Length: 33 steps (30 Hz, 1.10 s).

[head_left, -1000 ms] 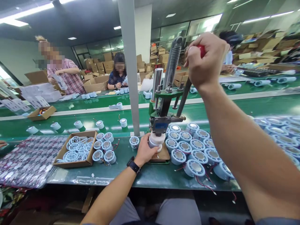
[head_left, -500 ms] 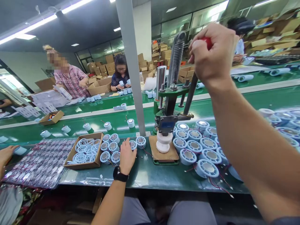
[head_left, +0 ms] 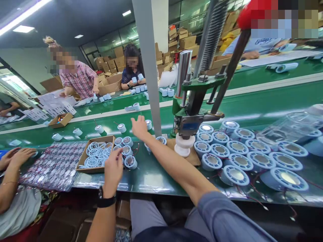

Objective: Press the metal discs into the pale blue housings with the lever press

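My left hand [head_left: 113,168] is at the right end of a small carton of rings, its fingers drawn together beside a group of light-blue round housings [head_left: 130,162]. Whatever sits between those fingertips is hidden. Across the bench reaches my right arm, and my right hand [head_left: 140,127] is over the edge of the green belt with its fingers partly apart. Just beyond it is a blue housing [head_left: 148,124] on the belt; no held thing shows in that hand. To the right stands a hand press with a red lever knob [head_left: 244,16], and its white round head [head_left: 184,141] is down.
Many wired blue housings [head_left: 236,175] crowd the bench right of the press. The carton [head_left: 83,166] holds light-blue rings. A bubble-wrap sheet of parts [head_left: 52,164] lies at left, near another person's hands [head_left: 21,157]. A grey post [head_left: 148,67] rises behind the bench.
My right hand has left the press lever and crossed left to the belt edge. My left hand has moved left, away from the housings beside the press. The view has shifted.
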### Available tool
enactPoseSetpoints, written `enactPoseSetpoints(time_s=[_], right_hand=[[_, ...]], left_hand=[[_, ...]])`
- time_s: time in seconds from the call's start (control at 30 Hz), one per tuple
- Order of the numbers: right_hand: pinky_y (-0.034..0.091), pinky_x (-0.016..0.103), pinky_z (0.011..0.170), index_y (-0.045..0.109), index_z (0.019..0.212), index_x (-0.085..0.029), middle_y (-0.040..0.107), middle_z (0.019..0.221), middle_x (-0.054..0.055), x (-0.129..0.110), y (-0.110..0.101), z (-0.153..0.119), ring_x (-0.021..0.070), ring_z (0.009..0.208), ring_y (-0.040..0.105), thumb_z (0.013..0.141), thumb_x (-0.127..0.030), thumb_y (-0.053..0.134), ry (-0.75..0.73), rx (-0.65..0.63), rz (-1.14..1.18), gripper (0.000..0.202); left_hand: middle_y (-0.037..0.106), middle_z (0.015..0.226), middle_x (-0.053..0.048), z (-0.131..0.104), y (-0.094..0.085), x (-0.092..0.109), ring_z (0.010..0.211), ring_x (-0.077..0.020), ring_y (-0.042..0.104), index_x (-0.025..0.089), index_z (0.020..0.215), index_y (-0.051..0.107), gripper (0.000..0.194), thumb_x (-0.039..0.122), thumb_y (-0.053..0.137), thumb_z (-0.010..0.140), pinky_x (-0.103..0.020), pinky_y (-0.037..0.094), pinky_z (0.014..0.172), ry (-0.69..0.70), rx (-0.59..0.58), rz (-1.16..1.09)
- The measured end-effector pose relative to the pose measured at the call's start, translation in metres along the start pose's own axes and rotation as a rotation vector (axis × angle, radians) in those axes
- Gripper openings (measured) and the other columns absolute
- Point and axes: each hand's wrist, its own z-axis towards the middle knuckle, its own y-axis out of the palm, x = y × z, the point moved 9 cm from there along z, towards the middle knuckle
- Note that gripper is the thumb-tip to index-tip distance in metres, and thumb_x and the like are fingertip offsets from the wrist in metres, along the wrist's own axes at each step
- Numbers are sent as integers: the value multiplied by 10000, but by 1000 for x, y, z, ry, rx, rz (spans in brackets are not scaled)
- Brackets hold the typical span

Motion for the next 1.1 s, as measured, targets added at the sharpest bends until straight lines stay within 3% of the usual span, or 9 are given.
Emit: enactPoseSetpoints(time_s=[0.1,0.2,0.3,0.43,0.57,0.73,0.8,0.97,1.1], right_hand=[[310,558,1135,448,1420,-154,286,1518,157,44,27,34,328,1411,286,985,-268,515,218,-51,-9,455],[355,531,1125,499,1354,-144,380,1453,130,70,38,42,290,1345,387,967,-375,576,315,-86,-37,458],[415,485,1083,527,1305,-132,438,1388,128,62,38,42,262,1276,453,967,-376,579,276,-70,-64,420],[449,458,1041,520,1315,-141,433,1377,140,15,23,25,267,1269,444,984,-284,529,66,-32,-66,361],[453,352,1057,562,1306,-224,455,1352,96,-7,9,-48,217,1233,474,923,-181,550,-292,-97,-21,385],[548,366,963,695,1067,-308,572,1188,56,43,11,-177,231,1085,596,737,-65,557,-567,-217,64,433],[559,391,959,707,1022,-314,577,1202,70,66,15,-206,254,1103,601,672,-28,491,-561,-203,74,501],[467,470,1104,691,959,-228,570,1248,62,94,20,-232,235,1273,515,619,-18,398,-516,-90,209,495],[352,563,1168,577,1245,-226,549,1322,77,115,14,-248,242,1369,427,695,-30,375,-432,155,349,618]], left_hand=[[725,1120,-103,9,-57,-58,1028,-269,675,173,1113,675,336,269,427,908,-397,522,929,-128,108,154],[730,1113,-107,30,-78,-102,1046,-265,674,158,1142,661,354,236,406,908,-390,500,971,-178,41,291],[721,1143,-129,63,-57,-123,1084,-262,659,144,1111,671,331,176,424,892,-376,465,1010,-149,-143,400],[746,1011,-146,103,-21,-130,998,-265,669,122,945,699,195,110,599,778,-346,474,953,-122,-267,428],[726,772,-85,123,-14,-133,846,-254,674,97,837,681,156,36,654,697,-348,493,876,-122,-307,429],[715,873,-83,118,-40,-98,942,-262,652,74,1040,659,225,105,546,849,-408,460,959,-96,-139,378],[727,964,-77,91,-29,-64,925,-247,659,130,1128,657,269,187,535,895,-384,486,929,-47,-124,300],[747,935,-23,-28,84,34,823,-203,676,263,1026,727,236,210,555,874,-323,549,827,208,-514,-61],[681,1181,-100,-74,124,44,1107,-255,603,214,1138,693,329,147,484,893,-445,495,996,247,-405,-117]])
